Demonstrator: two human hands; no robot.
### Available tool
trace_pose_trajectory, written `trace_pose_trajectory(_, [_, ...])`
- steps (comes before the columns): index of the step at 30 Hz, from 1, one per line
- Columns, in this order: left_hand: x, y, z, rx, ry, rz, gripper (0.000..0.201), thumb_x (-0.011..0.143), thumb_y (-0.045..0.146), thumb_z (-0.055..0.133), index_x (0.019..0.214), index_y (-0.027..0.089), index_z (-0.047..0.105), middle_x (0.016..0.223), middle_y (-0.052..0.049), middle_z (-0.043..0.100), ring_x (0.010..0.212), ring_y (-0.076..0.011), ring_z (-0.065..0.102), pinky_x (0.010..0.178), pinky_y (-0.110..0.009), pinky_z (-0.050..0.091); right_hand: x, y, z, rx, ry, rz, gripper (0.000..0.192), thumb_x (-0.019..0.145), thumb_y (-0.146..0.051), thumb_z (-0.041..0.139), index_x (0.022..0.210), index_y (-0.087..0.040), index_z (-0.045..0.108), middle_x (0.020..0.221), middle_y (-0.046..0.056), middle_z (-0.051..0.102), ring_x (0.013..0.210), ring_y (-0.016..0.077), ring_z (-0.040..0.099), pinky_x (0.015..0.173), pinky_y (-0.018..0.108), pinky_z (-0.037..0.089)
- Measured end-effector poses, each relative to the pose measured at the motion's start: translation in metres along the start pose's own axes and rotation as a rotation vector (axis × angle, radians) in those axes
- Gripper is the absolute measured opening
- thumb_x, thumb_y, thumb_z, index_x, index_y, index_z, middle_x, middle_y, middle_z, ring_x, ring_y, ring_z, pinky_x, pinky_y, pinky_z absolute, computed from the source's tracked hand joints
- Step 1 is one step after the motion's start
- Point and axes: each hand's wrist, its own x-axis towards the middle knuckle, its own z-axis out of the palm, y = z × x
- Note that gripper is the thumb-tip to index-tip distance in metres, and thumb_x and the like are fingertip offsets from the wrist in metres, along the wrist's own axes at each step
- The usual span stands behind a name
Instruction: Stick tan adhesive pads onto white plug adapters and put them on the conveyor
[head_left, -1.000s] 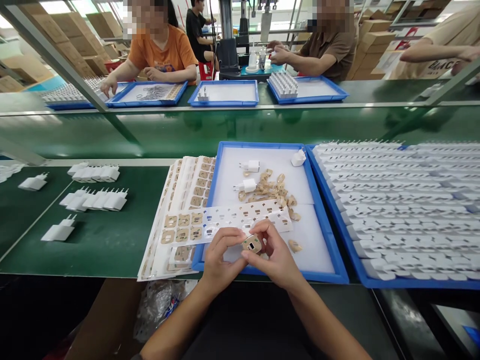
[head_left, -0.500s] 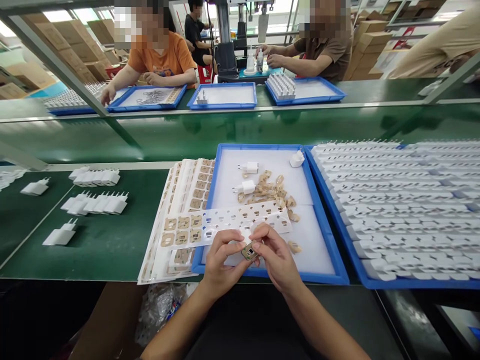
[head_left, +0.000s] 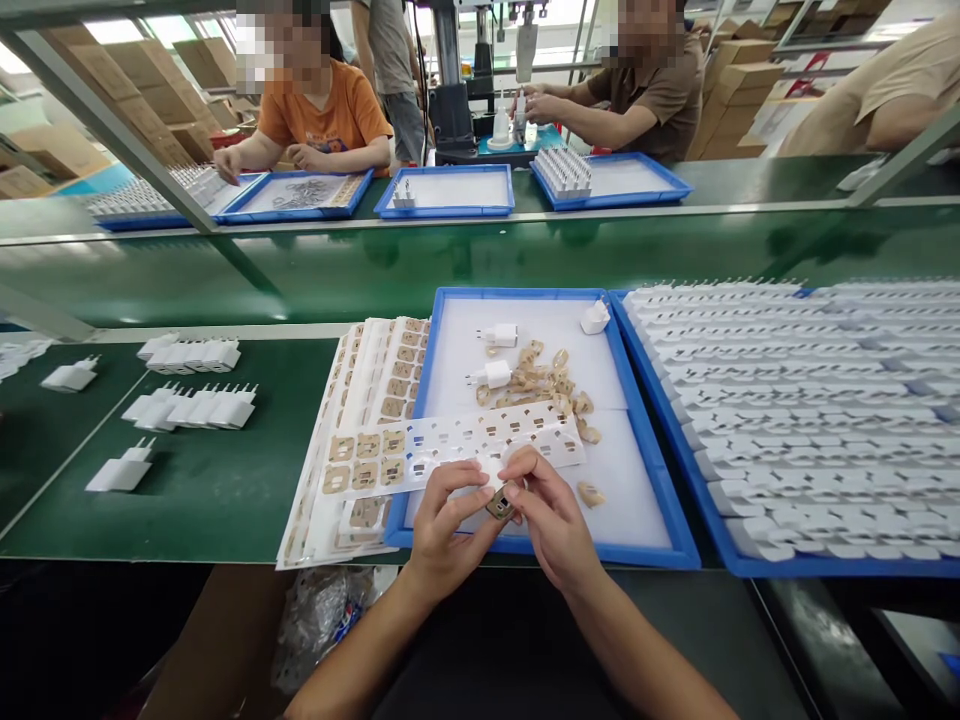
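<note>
Between my hands is a white charger plug [head_left: 501, 503], its end face turned towards me with a tan sticker and a dark port opening on it. My left hand [head_left: 444, 528] pinches it from the left. My right hand [head_left: 553, 522] is closed on its right side, the thumb pressed at the sticker's edge. Just behind the fingers lies a sticker sheet [head_left: 450, 437], its left end bearing tan stickers and the rest showing cut-out holes. Two more plugs [head_left: 493, 375] and a heap of peeled tan pieces [head_left: 544, 380] lie beyond in the blue-rimmed tray [head_left: 652, 480].
Stacked sticker sheets [head_left: 319, 500] lie left of the tray. Rows of white plugs [head_left: 214, 407] stand on the green bench [head_left: 225, 500]. To the right, a second tray holds many plugs [head_left: 810, 430]. Across the bench, two co-workers sit behind several trays [head_left: 450, 190].
The plug in my hands has tilted slightly, and my right thumb has shifted a little on its face. Across the bench, the co-worker in orange has drawn a hand back from the trays.
</note>
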Motion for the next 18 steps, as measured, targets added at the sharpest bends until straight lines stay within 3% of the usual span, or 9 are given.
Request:
trace_pose_trajectory(4, [0.0, 0.0, 0.0, -0.034, 0.002, -0.015, 0.037, 0.079, 0.007, 0.076, 0.11, 0.021, 0.06, 0.104, -0.007, 0.063, 0.106, -0.0224, 0.063, 0.089, -0.04, 0.057, -0.001, -0.002, -0.001, 0.033, -0.014, 0.036, 0.008, 0.087, -0.021, 0.063, 0.089, -0.025, 0.07, 0.085, -0.001, 0.043, 0.068, 0.0134, 0.04, 0.055, 0.023, 0.036])
trace_pose_trajectory(9, [0.002, 0.0, -0.001, -0.113, -0.027, -0.082, 0.037, 0.081, 0.011, 0.076, 0.111, 0.021, 0.058, 0.105, -0.007, 0.063, 0.104, -0.0209, 0.062, 0.088, -0.038, 0.057, -0.001, -0.009, -0.013, -0.114, -0.076, 0.043, 0.017, 0.087, -0.023, 0.065, 0.104, -0.026, 0.07, 0.088, 0.0, 0.045, 0.073, 0.0152, 0.044, 0.056, 0.024, 0.04])
trace_pose_trajectory(13, [0.002, 0.001, -0.001, -0.143, -0.032, -0.105, 0.039, 0.08, 0.011, 0.076, 0.112, 0.021, 0.058, 0.107, -0.008, 0.062, 0.103, -0.0202, 0.062, 0.085, -0.036, 0.057, 0.003, -0.02, -0.019, -0.391, -0.08, -0.104, 0.009, 0.094, -0.029, 0.062, 0.1, -0.025, 0.067, 0.088, 0.002, 0.053, 0.075, 0.0171, 0.051, 0.061, 0.028, 0.044])
trace_pose_trajectory(18, [0.0, 0.001, -0.003, -0.122, -0.059, -0.162, 0.039, 0.08, 0.014, 0.076, 0.113, 0.022, 0.059, 0.105, -0.007, 0.063, 0.099, -0.0209, 0.063, 0.084, -0.037, 0.057, 0.001, -0.029, -0.02, -0.76, -0.087, -0.392, 0.008, 0.095, -0.019, 0.06, 0.097, -0.025, 0.066, 0.094, 0.005, 0.056, 0.073, 0.0176, 0.054, 0.063, 0.031, 0.048])
